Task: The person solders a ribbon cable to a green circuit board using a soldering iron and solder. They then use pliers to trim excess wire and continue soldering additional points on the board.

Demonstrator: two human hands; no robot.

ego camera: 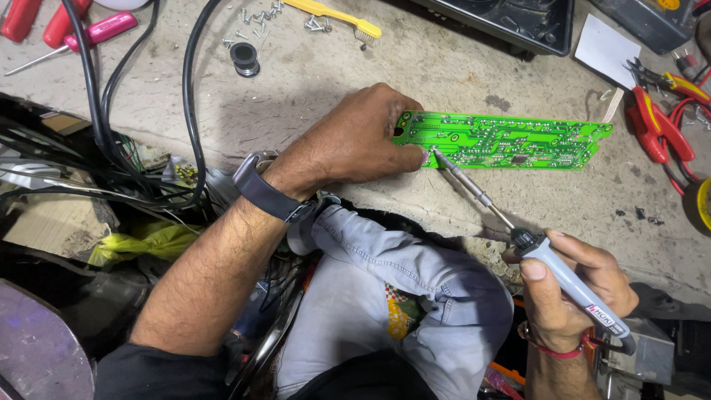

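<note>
Setting: a rough grey worktop [318,70], seen from above by the person working at it.
Circuit board: a long green circuit board [511,141] lies flat, solder side up, in the middle of the worktop.
Left hand: the left hand [355,141] presses down on the board's left end, fingers [411,157] curled over its near edge, gripping it steady.
Right hand: the right hand [574,285], near right, is clenched around the grey handle of a soldering iron [518,235].
Iron tip: it touches the board near its left end, just beside the left fingertips.
Nearby: red-handled pliers [659,122] far right, loose screws [255,18] and a yellow brush [337,16] at the far edge, black cables [141,111] left.
Risk: the hot tip sits so close to the left fingertips that a small slip could likely burn them; lingering heat might lift a copper track, and a shifting board could bridge neighbouring joints.
</note>
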